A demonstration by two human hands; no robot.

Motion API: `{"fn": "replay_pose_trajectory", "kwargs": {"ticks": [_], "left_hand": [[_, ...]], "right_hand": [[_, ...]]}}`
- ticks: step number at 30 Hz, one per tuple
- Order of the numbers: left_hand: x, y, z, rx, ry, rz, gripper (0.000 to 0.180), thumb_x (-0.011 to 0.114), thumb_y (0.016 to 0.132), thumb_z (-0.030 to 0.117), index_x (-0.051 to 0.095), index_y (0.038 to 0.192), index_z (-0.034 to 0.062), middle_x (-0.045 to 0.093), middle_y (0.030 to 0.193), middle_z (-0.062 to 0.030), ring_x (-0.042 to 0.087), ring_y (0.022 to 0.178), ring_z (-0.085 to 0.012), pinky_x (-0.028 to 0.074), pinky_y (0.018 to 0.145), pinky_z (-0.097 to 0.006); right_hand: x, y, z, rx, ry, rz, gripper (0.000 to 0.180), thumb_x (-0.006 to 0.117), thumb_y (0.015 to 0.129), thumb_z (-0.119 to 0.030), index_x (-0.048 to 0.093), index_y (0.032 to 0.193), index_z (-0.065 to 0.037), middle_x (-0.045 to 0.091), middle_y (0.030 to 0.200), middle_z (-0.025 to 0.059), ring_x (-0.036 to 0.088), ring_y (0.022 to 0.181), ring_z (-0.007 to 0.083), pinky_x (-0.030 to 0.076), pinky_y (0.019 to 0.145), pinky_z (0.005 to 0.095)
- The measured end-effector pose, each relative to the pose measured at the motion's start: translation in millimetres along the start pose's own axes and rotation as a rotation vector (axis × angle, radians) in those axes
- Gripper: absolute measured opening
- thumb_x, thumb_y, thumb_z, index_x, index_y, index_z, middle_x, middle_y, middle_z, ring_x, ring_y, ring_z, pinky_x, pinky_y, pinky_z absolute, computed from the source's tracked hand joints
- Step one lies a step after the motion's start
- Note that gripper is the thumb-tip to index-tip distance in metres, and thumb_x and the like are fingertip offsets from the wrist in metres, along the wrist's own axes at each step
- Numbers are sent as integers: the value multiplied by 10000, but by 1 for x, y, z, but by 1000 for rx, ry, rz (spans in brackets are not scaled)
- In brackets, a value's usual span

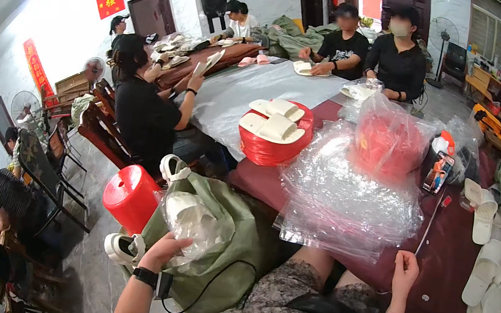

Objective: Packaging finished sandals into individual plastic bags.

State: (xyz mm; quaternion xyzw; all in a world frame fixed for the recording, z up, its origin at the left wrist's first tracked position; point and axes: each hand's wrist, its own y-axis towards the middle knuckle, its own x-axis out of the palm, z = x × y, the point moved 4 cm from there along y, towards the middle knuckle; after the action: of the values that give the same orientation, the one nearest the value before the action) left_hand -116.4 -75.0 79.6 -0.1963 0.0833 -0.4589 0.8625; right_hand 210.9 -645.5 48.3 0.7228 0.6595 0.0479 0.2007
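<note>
My left hand (pixel 169 251) grips a clear plastic bag with a pair of white slippers (pixel 191 216) inside, over a green woven sack (pixel 237 234) beside my legs. White strapped sandals (pixel 122 248) show at the sack's left edge. My right hand (pixel 405 272) is by the near table edge, fingers loosely curled together, with nothing visible in them. A thin cord (pixel 432 222) lies on the table just beyond its fingertips. To its left is a stack of flat clear plastic bags (pixel 349 207).
White slippers rest on a red round bundle (pixel 271 150). A red bag (pixel 390 144), a phone (pixel 438 173) and piled white slippers (pixel 490 279) are on the maroon-covered table (pixel 438 310). A red stool (pixel 131 197) stands at left. Several people sit around the table.
</note>
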Motion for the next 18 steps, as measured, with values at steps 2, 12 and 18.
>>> {"fn": "replay_pose_trajectory", "kwargs": {"ticks": [2, 12, 18], "left_hand": [[-5, -3, 0, -10, 85, 31, 418, 692, 901, 124, 578, 1285, 6, 668, 1180, -79, 654, 1030, -204, 525, 889, -350], [-154, 0, -140, -144, 568, -842, 290, 675, 839, 126, 680, 1108, 17, 695, 943, -11, 621, 804, -152, 514, 691, -348], [-35, 68, -78, -143, 640, -289, 339, 725, 790, 143, 683, 1091, -5, 698, 934, -63, 617, 792, -181, 492, 711, -318]], "right_hand": [[-1, -1, 0, 0, -14, 11, 99, 648, 935, -89, 652, 957, 7, 643, 836, 8, 577, 785, 76, 474, 722, 242], [25, 6, -29, -94, -66, 29, 78, 685, 883, -101, 680, 900, -25, 669, 788, 76, 619, 694, 164, 470, 612, 294], [-1, 0, -26, -83, -141, 67, 79, 688, 878, -103, 680, 892, -25, 670, 793, 79, 625, 700, 175, 470, 604, 302]]}}
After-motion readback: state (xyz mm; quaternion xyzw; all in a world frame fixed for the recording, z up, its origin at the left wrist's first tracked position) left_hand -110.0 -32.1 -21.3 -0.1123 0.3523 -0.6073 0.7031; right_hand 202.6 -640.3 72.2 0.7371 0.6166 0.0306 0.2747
